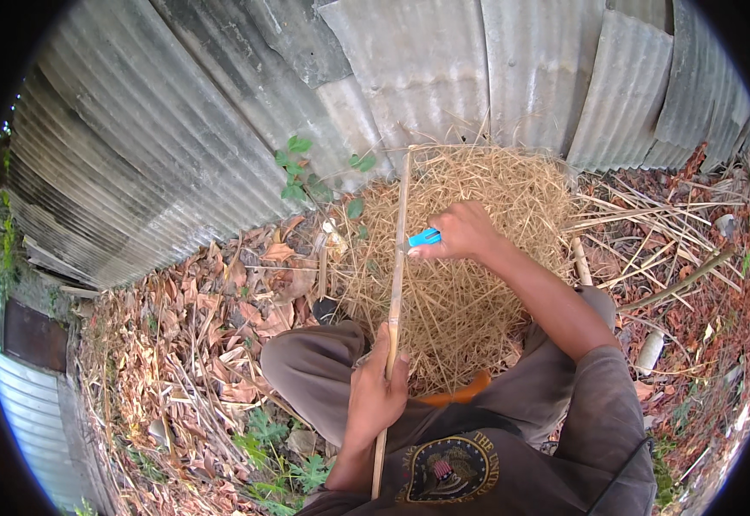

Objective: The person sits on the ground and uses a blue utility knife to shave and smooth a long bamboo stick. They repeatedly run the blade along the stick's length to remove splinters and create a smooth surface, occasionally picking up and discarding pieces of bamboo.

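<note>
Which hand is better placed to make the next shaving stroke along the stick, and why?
Probably the right. The right hand grips the blue-handled knife with its blade at the stick, while the left hand is closed around the stick lower down, steadying it.

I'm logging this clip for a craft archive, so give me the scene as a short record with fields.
Setting: outdoors, ground strewn with dry leaves, beside a corrugated metal fence
Left hand: grips a long thin bamboo stick near its lower part
Right hand: holds a blue-handled knife against the stick
Below the hands: pile of straw-coloured shavings
Posture: seated or squatting, knees apart
</note>
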The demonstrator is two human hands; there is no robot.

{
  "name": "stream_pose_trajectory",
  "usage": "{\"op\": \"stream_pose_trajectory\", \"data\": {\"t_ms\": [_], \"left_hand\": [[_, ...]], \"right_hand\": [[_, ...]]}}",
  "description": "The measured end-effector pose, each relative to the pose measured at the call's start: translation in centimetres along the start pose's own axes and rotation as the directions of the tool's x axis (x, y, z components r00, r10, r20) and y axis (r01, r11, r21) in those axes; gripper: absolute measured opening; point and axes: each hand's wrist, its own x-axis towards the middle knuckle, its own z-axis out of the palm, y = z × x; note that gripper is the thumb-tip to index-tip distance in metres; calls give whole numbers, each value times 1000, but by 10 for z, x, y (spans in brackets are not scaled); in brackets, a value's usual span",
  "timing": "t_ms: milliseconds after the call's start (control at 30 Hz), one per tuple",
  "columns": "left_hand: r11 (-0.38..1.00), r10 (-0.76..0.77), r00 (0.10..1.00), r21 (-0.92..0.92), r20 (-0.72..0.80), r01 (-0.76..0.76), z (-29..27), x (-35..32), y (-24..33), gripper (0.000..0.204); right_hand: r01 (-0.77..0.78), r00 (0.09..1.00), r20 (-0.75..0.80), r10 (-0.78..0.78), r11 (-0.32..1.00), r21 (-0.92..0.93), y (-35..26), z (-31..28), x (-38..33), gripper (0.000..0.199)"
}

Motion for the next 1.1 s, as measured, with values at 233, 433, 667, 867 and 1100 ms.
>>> {"op": "stream_pose_trajectory", "data": {"t_ms": [233,433,667,867,1100], "left_hand": [[971,-3,965,-229,263,65,-13,-52,15,46],[925,60,995,-378,83,-24,-2,-18,5,44],[878,14,999,-479,45,9,-1,-5,-1,49],[955,13,1000,-298,27,-5,2,-19,5,46],[935,-6,1000,-354,8,9,-2,-20,8,43]], "right_hand": [[-651,753,-63,655,756,72,122,-39,17,91],[-537,844,33,536,839,89,66,-52,4,88],[-51,998,29,47,989,139,-36,-42,-40,82],[-81,996,-20,85,989,125,-31,-31,-33,78],[-18,998,55,13,997,74,-51,-34,-35,82]]}}
